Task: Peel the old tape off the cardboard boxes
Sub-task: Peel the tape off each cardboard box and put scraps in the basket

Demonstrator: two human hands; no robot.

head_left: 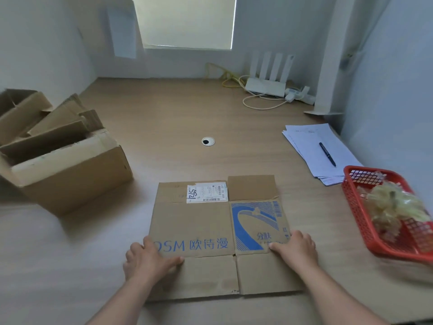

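A flattened cardboard box (pixel 210 226) with blue print lies on the desk in front of me. A white shipping label (pixel 207 193) is stuck near its far edge. My left hand (pixel 150 258) rests on the box's near left part, fingers over the blue lettering and thumb spread to the right. My right hand (pixel 298 248) rests at the box's right edge, thumb on the cardboard and fingers at the edge. No tape strip is plainly visible on the box's upper face.
An open carton (pixel 70 174) stuffed with folded cardboard stands at the left. A red basket (pixel 365 221) with crumpled tape sits at the right. Behind it lie papers (pixel 311 146) with a pen (pixel 327 154). A router (pixel 267 86) and cables sit at the back.
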